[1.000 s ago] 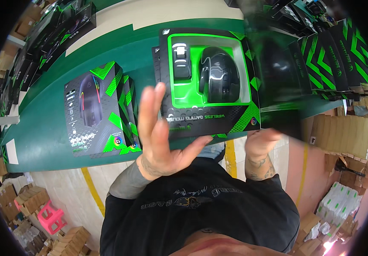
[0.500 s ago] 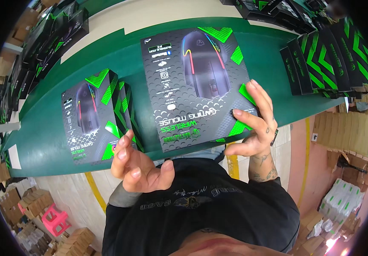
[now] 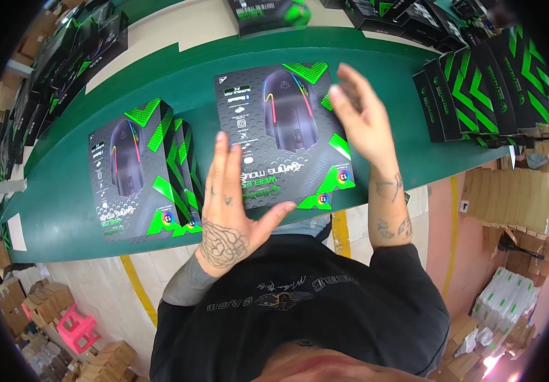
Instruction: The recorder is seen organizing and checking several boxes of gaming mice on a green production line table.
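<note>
A black and green mouse box [image 3: 287, 121] lies face up in front of me, its printing upside down to me. The edge of another such box [image 3: 316, 202] shows under its near side. My left hand [image 3: 227, 197] is open, fingers stretched along the box's left edge and covering part of it; whether it touches is hard to tell. At the right edge, my right hand [image 3: 365, 121] is open too, thumb and fingers apart, slightly blurred. Left of my left hand, a stack of matching mouse boxes [image 3: 121, 175] leans over in a staggered row.
The green table [image 3: 185, 89] curves around me. Several black and green boxes [image 3: 491, 95] stand in a row at the right. A blurred box [image 3: 268, 16] is on the pale strip [image 3: 204, 28] beyond the table. More boxes [image 3: 90, 57] sit far left. A pink stool [image 3: 77, 328] stands on the floor.
The middle box, tilted up near my right hand before, now lies lower and flatter. My left hand moved up beside it; my right hand moved away. A blurred box has appeared at the far edge.
</note>
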The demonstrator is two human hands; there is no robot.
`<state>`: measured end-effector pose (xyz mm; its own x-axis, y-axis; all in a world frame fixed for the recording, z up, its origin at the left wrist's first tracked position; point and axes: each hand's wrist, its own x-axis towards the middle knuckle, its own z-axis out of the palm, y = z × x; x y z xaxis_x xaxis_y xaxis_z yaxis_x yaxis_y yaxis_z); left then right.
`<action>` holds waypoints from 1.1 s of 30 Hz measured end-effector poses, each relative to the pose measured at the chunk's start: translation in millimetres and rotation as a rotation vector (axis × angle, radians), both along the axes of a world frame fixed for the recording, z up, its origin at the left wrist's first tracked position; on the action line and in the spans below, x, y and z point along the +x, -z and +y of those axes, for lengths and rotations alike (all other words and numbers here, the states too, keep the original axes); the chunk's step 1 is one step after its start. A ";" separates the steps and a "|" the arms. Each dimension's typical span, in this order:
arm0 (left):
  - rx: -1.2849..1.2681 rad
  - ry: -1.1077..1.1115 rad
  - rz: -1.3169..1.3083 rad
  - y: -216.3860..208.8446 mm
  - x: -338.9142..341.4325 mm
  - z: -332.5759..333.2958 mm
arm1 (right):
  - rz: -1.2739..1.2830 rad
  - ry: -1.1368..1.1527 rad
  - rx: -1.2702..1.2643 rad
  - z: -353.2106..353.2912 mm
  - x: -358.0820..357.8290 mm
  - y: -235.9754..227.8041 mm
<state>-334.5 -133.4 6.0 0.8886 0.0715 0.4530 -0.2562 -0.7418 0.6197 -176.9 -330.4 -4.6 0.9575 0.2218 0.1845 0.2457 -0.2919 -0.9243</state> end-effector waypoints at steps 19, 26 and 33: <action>0.048 0.070 -0.144 -0.7 4.1 -11.8 | 0.051 0.103 0.829 -30.8 -101.8 27.1; -0.149 0.010 0.078 34.9 -12.4 4.0 | -0.042 -0.012 0.581 -25.2 -104.7 32.5; 0.013 0.034 0.149 53.8 -18.7 2.1 | -0.210 -0.116 0.206 -33.0 -83.9 19.1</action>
